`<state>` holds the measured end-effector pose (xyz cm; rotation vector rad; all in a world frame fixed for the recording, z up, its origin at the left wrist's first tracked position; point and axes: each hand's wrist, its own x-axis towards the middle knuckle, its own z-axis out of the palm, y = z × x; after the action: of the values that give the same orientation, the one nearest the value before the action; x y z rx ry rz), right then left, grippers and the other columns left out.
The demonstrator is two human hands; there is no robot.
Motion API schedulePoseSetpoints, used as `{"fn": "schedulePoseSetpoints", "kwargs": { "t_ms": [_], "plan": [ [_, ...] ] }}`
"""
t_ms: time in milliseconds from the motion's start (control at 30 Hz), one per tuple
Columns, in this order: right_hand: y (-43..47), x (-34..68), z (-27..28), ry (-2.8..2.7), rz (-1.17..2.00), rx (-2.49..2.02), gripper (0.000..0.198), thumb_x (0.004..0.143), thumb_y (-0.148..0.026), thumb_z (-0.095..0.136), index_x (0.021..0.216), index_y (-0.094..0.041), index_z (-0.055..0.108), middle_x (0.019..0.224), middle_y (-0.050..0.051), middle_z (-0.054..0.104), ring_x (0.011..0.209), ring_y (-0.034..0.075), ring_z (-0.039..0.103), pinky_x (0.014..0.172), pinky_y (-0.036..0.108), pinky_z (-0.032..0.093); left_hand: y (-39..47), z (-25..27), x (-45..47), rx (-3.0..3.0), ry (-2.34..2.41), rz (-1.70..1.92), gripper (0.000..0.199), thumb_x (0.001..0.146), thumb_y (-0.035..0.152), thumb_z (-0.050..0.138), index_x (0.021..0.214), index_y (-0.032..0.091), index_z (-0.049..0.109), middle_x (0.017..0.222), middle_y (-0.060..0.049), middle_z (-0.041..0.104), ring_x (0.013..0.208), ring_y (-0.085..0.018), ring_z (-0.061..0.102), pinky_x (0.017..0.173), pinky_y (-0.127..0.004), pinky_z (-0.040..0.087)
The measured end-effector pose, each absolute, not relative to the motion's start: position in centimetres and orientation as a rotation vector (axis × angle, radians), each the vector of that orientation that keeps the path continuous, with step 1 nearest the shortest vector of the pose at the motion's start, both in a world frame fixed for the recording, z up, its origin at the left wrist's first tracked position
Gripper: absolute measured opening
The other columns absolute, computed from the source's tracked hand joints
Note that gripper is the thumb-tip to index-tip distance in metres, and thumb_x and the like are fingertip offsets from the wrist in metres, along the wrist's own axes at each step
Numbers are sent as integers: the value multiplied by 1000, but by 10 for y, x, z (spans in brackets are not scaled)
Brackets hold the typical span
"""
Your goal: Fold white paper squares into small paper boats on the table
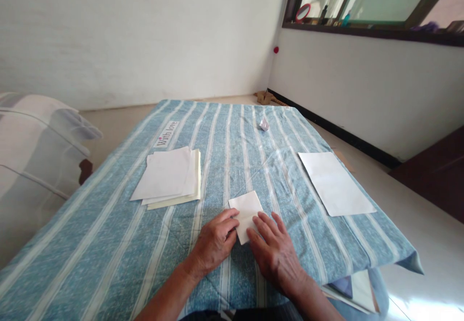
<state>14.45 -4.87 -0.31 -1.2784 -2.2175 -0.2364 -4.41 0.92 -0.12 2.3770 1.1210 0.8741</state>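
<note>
A small folded piece of white paper [245, 206] lies on the striped blue cloth close in front of me. At its left edge, my left hand [217, 238] pinches the paper, thumb and curled fingers together. My right hand [274, 249] rests against the right side with its fingers stretched out and slightly apart, the fingertips touching the paper. The fingertips cover parts of both side edges.
The cloth-covered table [174, 253] carries a stack of paper sheets [165, 176] at left and white paper [335, 183] at right. Farther back sits a small folded paper shape [264, 124]. A padded seat [379, 292] holding papers is below the right edge.
</note>
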Motion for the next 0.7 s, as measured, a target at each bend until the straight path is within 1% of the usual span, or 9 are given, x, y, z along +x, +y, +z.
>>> {"fn": "schedulePoseSetpoints", "kwargs": {
  "t_ms": [67, 167, 267, 367, 467, 600, 700],
  "plan": [
    [-46, 138, -4, -2242, -161, -1255, 20, 92, -12, 45, 103, -18, 61, 108, 9, 66, 114, 28, 55, 104, 53, 37, 9, 0, -44, 2387, 1118, 856, 21, 77, 2, 52, 81, 17, 67, 112, -11, 68, 99, -21, 68, 84, -32, 57],
    [-44, 134, -6, -2247, -94, -1241, 16, 92, -12, 46, 96, -18, 61, 98, 8, 67, 104, 24, 59, 99, 47, 42, 9, 1, -44, 2400, 1115, 805, 22, 77, 1, 52, 81, 16, 67, 114, -11, 67, 100, -21, 68, 85, -32, 57],
    [-44, 137, -9, -2250, -75, -1224, 16, 92, -11, 46, 93, -17, 61, 98, 10, 66, 103, 25, 58, 92, 44, 46, 10, 2, -45, 2442, 1111, 756, 21, 78, 2, 53, 86, 16, 67, 116, -12, 66, 103, -22, 67, 87, -33, 56],
    [-46, 139, -10, -2239, -41, -1198, 16, 92, -11, 46, 92, -16, 61, 100, 10, 66, 105, 25, 58, 91, 43, 47, 10, 2, -47, 2501, 1080, 742, 20, 80, 4, 51, 87, 15, 67, 118, -13, 65, 108, -23, 64, 91, -36, 55],
    [-46, 138, -7, -2193, 30, -1207, 16, 92, -10, 47, 92, -16, 62, 99, 10, 67, 103, 25, 58, 89, 41, 48, 10, 2, -50, 2522, 1045, 752, 20, 83, 6, 51, 88, 16, 67, 118, -12, 65, 109, -24, 63, 91, -37, 55],
    [-42, 136, 2, -2104, 149, -1236, 17, 93, -12, 48, 88, -17, 63, 88, 8, 67, 94, 23, 60, 82, 37, 48, 9, 1, -52, 2522, 1030, 765, 20, 85, 7, 50, 91, 17, 67, 119, -11, 64, 107, -24, 63, 89, -37, 55],
    [-39, 135, 10, -2048, 274, -1293, 19, 94, -14, 49, 81, -18, 62, 79, 5, 65, 83, 20, 60, 76, 34, 47, 7, 2, -52, 2518, 1024, 786, 20, 86, 8, 49, 91, 16, 66, 118, -11, 64, 105, -23, 63, 87, -37, 56]
  ]
}}
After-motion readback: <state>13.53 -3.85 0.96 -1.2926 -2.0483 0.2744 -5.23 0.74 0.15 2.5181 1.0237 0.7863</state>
